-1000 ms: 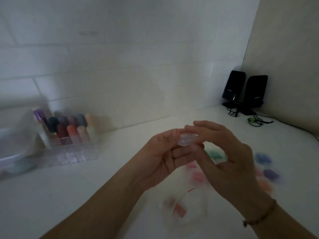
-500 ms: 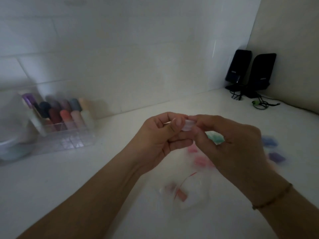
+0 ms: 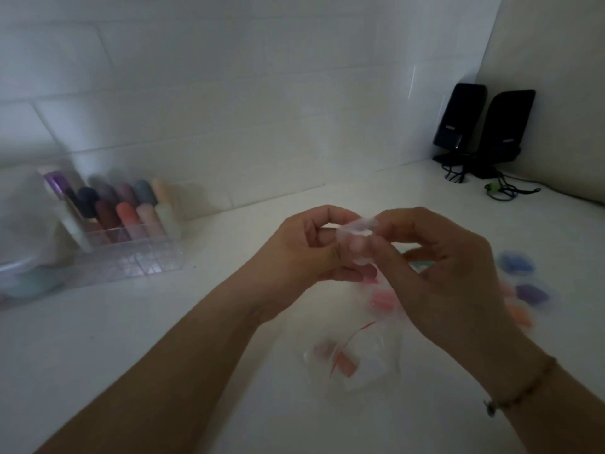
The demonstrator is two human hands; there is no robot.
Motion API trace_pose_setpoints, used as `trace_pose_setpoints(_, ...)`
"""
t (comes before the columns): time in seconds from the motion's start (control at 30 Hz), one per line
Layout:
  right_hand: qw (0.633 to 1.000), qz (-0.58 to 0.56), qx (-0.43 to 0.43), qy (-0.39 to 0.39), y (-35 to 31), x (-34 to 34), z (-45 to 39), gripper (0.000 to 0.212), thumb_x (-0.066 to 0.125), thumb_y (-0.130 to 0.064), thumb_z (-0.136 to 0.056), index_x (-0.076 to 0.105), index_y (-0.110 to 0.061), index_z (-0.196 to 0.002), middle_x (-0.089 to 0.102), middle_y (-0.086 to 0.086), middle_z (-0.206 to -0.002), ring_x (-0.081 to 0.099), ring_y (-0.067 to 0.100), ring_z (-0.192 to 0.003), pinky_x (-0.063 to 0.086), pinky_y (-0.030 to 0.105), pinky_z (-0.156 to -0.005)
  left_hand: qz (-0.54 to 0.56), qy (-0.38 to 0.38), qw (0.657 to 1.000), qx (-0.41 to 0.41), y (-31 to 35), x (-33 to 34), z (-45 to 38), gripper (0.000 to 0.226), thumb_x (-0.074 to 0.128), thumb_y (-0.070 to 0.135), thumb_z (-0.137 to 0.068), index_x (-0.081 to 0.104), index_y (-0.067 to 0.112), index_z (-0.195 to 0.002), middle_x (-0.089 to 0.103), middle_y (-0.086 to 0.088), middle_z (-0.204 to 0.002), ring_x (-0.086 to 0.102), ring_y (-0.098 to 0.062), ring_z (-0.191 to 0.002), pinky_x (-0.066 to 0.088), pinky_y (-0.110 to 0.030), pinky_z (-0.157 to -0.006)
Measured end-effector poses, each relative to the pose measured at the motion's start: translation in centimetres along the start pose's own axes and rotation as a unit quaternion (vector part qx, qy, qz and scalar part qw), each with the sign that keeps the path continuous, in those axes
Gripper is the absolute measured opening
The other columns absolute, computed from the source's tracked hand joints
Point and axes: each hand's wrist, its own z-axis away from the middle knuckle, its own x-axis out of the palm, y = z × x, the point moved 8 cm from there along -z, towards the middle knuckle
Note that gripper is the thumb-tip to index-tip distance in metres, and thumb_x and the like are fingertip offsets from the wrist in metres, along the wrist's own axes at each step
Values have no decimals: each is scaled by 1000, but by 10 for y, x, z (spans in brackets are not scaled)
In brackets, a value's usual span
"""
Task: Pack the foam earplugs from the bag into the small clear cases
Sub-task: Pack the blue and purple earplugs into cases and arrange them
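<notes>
My left hand (image 3: 304, 250) and my right hand (image 3: 438, 273) meet above the white counter, both pinching one small clear case (image 3: 357, 232) between their fingertips. Whether the case is open is too blurred to tell. Below the hands lies the clear bag (image 3: 357, 358) with a red strip and a few orange-pink earplugs (image 3: 345, 367) inside. More pink earplugs (image 3: 381, 298) lie just under my right hand. To the right sit small cases with blue (image 3: 515, 262), purple (image 3: 532, 293) and orange (image 3: 520, 316) earplugs, partly hidden by my right hand.
A clear organiser (image 3: 127, 253) with several coloured tubes stands at the left against the tiled wall. Two black speakers (image 3: 484, 129) with cables (image 3: 497, 188) occupy the back right corner. A blurred clear container (image 3: 23, 276) sits at the far left edge.
Both hands stay together on the clear case while the view shifts; the fingers have turned the case slightly and it now shows more between them.
</notes>
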Motion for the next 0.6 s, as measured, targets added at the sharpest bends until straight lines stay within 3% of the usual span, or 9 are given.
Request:
trace_pose_setpoints(0.07,996,57,-49,-46,-12,-4,1,19,60,-42,-84,65,-25,-91,61,-19,-85,61,1,-76,49,18,-60,50,17,999,-3,3,-9,-2,39,70,29,-80,63,7,-111,71,-8,-89,69,-21,-74,58,-30,-71)
trace_pose_setpoints(0.17,981,47,-35,-183,-25,-7,9,15,66,-40,-78,62,-29,-69,48,-11,-52,44,2,-45,32,6,-47,125,88,988,-15,0,-29,-5,37,55,33,-88,59,7,-114,65,-7,-88,65,-20,-71,58,-35,-71)
trace_pose_setpoints(0.2,964,49,-21,-259,-28,1,17,20,64,-46,-77,62,-29,-65,49,-8,-48,43,2,-40,30,6,-44,137,101,985,-18,-1,-32,-6,35,52,33,-90,58,8,-113,62,-7,-86,63,-20,-69,58,-36,-71)
trace_pose_setpoints(0.27,911,162,-44,-377,-31,22,36,27,52,-63,-79,63,-39,-72,53,-15,-53,49,-2,-47,33,6,-49,155,111,981,-26,-4,-35,-6,31,48,36,-94,56,11,-111,58,-6,-83,59,-20,-65,58,-37,-67)
trace_pose_setpoints(0.33,896,226,-60,-377,-32,30,46,39,36,-74,-82,62,-46,-94,55,-16,-65,53,-5,-67,45,16,-71,158,112,980,-36,-6,-33,-5,33,42,41,-97,54,12,-108,56,-5,-80,55,-20,-62,56,-36,-64)
trace_pose_setpoints(0.4,875,299,-40,-377,-25,38,49,56,31,-79,-81,58,-42,-113,62,-14,-90,58,3,-94,45,28,-86,151,107,982,-44,-8,-31,-5,38,39,46,-97,53,12,-106,55,-6,-76,52,-20,-60,54,-35,-62)
trace_pose_setpoints(0.47,863,336,-27,-375,-16,44,53,59,32,-79,-83,56,-38,-118,63,-9,-109,58,13,-105,41,29,-84,146,97,984,-43,-10,-29,-6,41,38,49,-96,53,12,-105,55,-6,-74,50,-20,-60,53,-35,-62)
trace_pose_setpoints(0.53,861,343,-41,-373,-13,54,57,53,33,-71,-88,56,-33,-117,64,-4,-111,59,17,-105,37,29,-78,150,89,984,-41,-11,-28,-5,41,40,49,-94,53,11,-105,55,-6,-75,50,-20,-60,53,-35,-63)
trace_pose_setpoints(0.6,865,322,-56,-381,-17,60,61,49,33,-64,-92,57,-30,-117,65,-4,-109,60,18,-104,40,27,-82,157,78,983,-43,-10,-24,-5,40,42,48,-93,53,12,-106,55,-7,-77,51,-21,-61,52,-34,-62)
